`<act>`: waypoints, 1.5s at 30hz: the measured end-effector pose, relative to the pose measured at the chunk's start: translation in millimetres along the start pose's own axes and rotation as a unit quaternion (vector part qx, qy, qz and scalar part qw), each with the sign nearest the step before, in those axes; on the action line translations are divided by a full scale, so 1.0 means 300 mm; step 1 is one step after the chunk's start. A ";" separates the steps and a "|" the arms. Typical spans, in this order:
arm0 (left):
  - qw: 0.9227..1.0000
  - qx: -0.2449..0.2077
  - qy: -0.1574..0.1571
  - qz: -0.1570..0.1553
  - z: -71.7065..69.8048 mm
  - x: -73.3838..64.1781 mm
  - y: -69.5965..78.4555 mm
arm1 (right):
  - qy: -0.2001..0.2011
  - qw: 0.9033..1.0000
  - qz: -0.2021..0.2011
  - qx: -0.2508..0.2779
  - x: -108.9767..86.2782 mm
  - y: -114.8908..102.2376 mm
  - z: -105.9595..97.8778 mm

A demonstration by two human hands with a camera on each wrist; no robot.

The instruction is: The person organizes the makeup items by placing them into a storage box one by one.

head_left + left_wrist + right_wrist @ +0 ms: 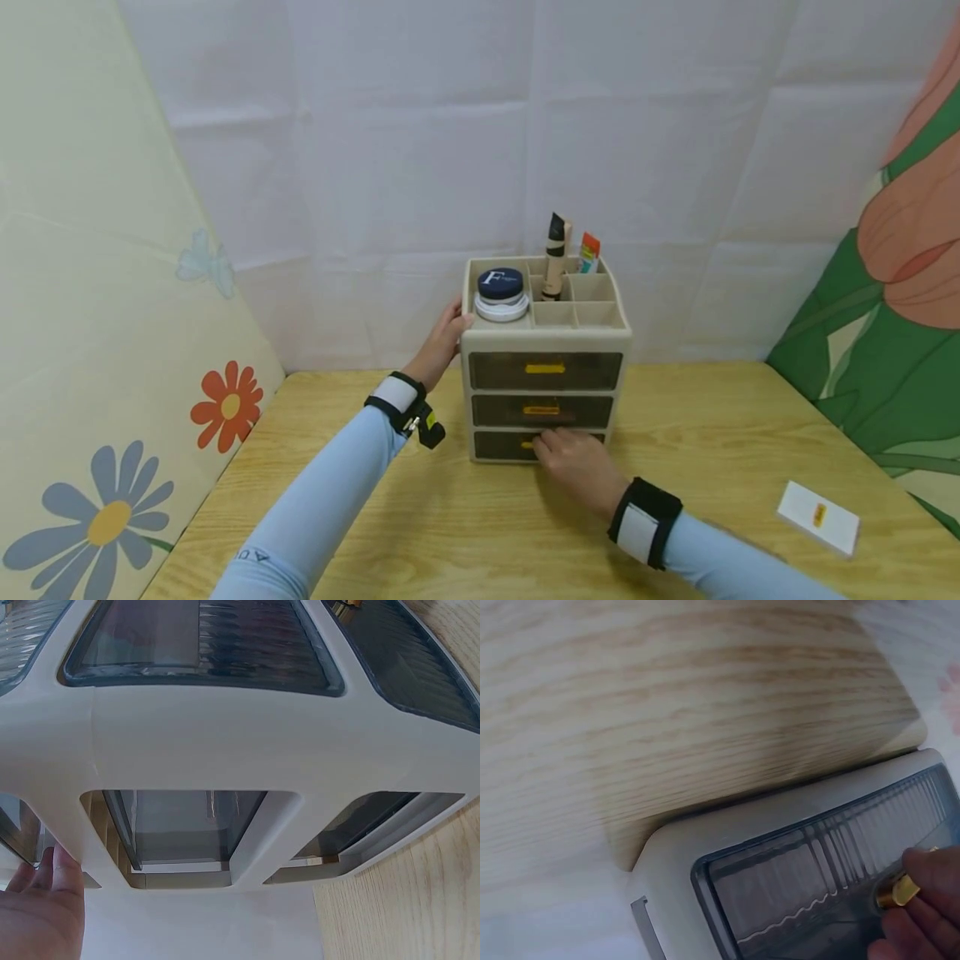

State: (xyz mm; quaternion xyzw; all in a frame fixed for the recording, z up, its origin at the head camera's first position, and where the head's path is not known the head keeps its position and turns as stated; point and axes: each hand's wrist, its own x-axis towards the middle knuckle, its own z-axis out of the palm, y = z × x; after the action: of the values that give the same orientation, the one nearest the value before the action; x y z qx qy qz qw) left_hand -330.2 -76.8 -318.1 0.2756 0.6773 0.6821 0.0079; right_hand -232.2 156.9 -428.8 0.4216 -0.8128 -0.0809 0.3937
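A cream drawer organizer [546, 340] with three dark see-through drawers stands on the wooden table. My left hand [441, 342] rests against its left side near the top; in the left wrist view, extended fingers [66, 871] touch the side frame. At the bottom drawer [498, 446], my right hand [581, 468] pinches the small gold handle [898, 891] between thumb and fingers. All the drawers look closed in the head view. On top sit a dark-blue-lidded round jar [500, 284], a beige tube with a black cap [553, 265] and an orange-topped item [589, 252].
A flat white box [817, 517] with a small yellow label lies on the table [697, 442] at the right. White cloth [375, 183] hangs behind. Panels with painted flowers stand left [97, 317] and right [915, 275].
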 end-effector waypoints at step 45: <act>1.000 -0.007 -0.020 -0.023 -0.006 -0.009 0.036 | 0.022 1.000 0.010 0.005 -0.025 -0.115 -0.107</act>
State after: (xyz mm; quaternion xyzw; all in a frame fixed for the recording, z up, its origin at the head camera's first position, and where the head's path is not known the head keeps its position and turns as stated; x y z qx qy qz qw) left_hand -324.7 -80.5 -309.1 0.2735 0.6781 0.6811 0.0386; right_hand -185.5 147.1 -427.4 0.4172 -0.8086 -0.0638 0.4100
